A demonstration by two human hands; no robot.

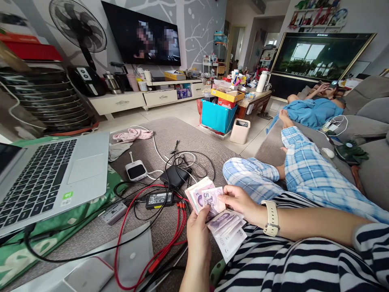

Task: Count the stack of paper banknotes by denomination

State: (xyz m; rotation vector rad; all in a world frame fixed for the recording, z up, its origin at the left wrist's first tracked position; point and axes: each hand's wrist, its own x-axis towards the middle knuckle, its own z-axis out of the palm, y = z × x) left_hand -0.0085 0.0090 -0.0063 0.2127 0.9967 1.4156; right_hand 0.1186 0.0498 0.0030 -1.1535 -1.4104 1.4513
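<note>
I can't count the banknotes (212, 198) from here; they overlap one another, and most of the left hand's (199, 227) fingers are hidden behind them. The forearm below that hand is cut off at the near edge. On the left, the laptop (86, 166) is cut off too, only a sliver of its screen showing. The print on the power adapter (158, 199) is too small for me to read. Parts of the far television's (126, 42) picture are blurred into blocks. Far right, a blue blanket (314, 112) hides much of a person (323, 90).
</note>
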